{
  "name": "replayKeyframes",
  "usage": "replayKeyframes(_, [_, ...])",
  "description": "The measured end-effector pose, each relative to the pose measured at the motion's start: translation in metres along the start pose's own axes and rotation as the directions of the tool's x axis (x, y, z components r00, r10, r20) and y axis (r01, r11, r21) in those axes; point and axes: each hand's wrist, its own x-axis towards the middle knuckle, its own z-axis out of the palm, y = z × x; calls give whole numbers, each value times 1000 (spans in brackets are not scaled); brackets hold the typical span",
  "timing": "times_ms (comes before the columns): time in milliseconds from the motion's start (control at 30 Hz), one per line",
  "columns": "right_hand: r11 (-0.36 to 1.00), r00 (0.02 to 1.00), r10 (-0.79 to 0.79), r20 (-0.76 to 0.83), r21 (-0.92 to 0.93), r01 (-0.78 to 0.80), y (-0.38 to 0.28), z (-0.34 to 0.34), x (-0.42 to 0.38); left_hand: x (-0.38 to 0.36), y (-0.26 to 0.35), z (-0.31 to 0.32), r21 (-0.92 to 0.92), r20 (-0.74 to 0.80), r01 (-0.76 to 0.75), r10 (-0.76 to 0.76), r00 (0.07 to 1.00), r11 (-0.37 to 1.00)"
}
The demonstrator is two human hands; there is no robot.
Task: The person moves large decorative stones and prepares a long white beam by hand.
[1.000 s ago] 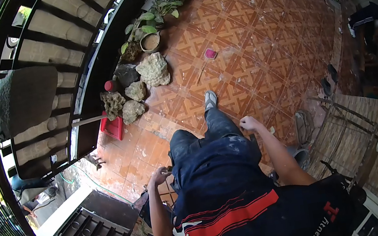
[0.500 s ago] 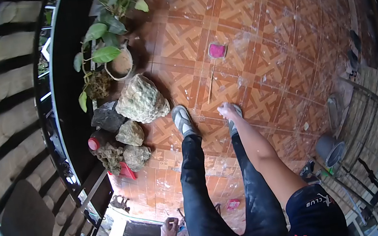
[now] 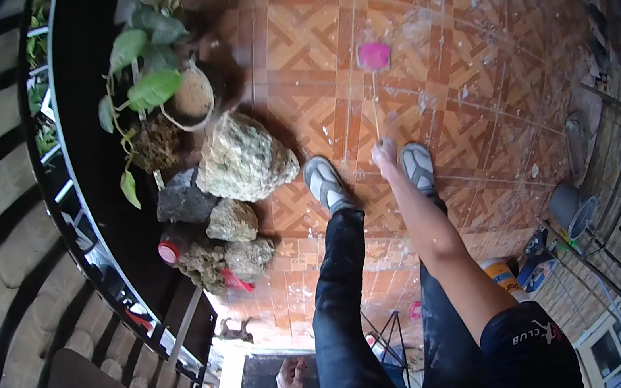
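My right hand (image 3: 383, 152) reaches down between my feet, its fingers closed at the near end of a thin wooden stick (image 3: 375, 108). From there the stick runs away over the tiled floor to a pink square head (image 3: 374, 56). Low in the view, my left hand (image 3: 291, 377) is held out by my left side, fingers loosely bent and apart, holding nothing. My grey shoes (image 3: 325, 182) stand on the tiles either side of the right hand.
A large pale rock (image 3: 245, 158) and several smaller stones lie left of my feet, with a red-capped bottle (image 3: 169, 252) among them. Behind them stands a leafy plant by a round pot (image 3: 189, 98). At right are a grey bucket (image 3: 566, 204) and a wire-covered fan (image 3: 585, 215).
My right hand has moved forward onto the stick's near end; it was beside the stick before. The stick now points straighter ahead. The view has shifted, and my left hand remains low.
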Motion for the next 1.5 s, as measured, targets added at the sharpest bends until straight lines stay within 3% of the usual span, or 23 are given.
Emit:
replayKeyframes(67, [982,992,-108,-58,-159,98,40,-32,-24,2,21,-2,72,36,-103,101,994,992])
replayKeyframes(100, [991,996,91,12,95,-92,-1,-71,-89,2,35,0,128,5,-140,141,990,982])
replayKeyframes(133, [927,939,171,297,274,-255,-3,-106,-122,2,47,1,170,22,-294,294,955,941])
replayKeyframes(167, [857,880,39,474,437,-273,-16,-145,-171,3,64,9,187,30,-374,375,926,908])
replayKeyframes(200, [730,523,214,825,220,-647,40,-187,-176,-4,110,9,239,122,-530,516,848,814])
replayKeyframes(233, [633,538,17,843,408,-658,65,-215,-201,-11,130,10,239,168,-569,544,822,787])
replayKeyframes(267, [505,560,-184,808,566,-652,82,-240,-232,-15,156,19,233,213,-602,564,798,763])
replayKeyframes(300, [433,621,-216,754,644,-631,48,-275,-315,-15,174,28,127,278,-635,587,760,762])
replayKeyframes(333, [807,886,3,463,523,-276,-18,-330,-388,-14,187,31,35,347,-643,594,726,765])
replayKeyframes(400, [821,958,-29,284,554,-139,14,-373,-444,-19,215,44,-39,418,-534,499,759,845])
replayKeyframes(433, [821,972,-69,223,566,-72,25,-399,-477,-36,231,53,20,416,-622,559,717,783])
replayKeyframes(467, [834,991,29,131,543,-96,45,-419,-499,-45,239,60,28,416,-554,494,763,832])
replayKeyframes(533, [826,988,107,-112,563,-26,90,-453,-544,-30,235,69,-69,456,-537,505,733,841])
replayKeyframes(600, [771,884,340,-320,634,-67,150,-468,-565,-49,235,83,116,463,-521,418,781,846])
replayKeyframes(733, [625,710,523,-471,778,55,289,-490,-569,-47,210,111,441,449,-455,249,858,774])
replayKeyframes(800, [581,484,668,-565,803,136,350,-498,-558,-56,195,129,519,408,-419,215,887,745])
replayKeyframes(833, [552,477,692,-543,823,136,381,-497,-546,-67,189,140,573,411,-419,195,891,704])
replayKeyframes(900, [607,233,756,-612,788,101,443,-510,-518,-88,180,172,665,423,-424,157,892,614])
replayKeyframes(1100, [551,130,827,-547,834,5,515,-589,-488,-145,201,260,860,415,-432,119,902,271])
replayKeyframes(1133, [562,125,820,-559,827,16,539,-591,-469,-146,210,275,771,585,-607,163,795,194])
replayKeyframes(1267, [388,74,913,-402,909,151,559,-627,-443,-208,242,357,855,480,-503,171,860,129])
replayKeyframes(1367, [375,15,922,-387,901,219,566,-636,-424,-236,264,397,764,635,-643,238,735,-52])
replayKeyframes(1500, [325,-50,945,-324,909,262,566,-655,-410,-274,267,430,774,625,-630,237,744,-67])
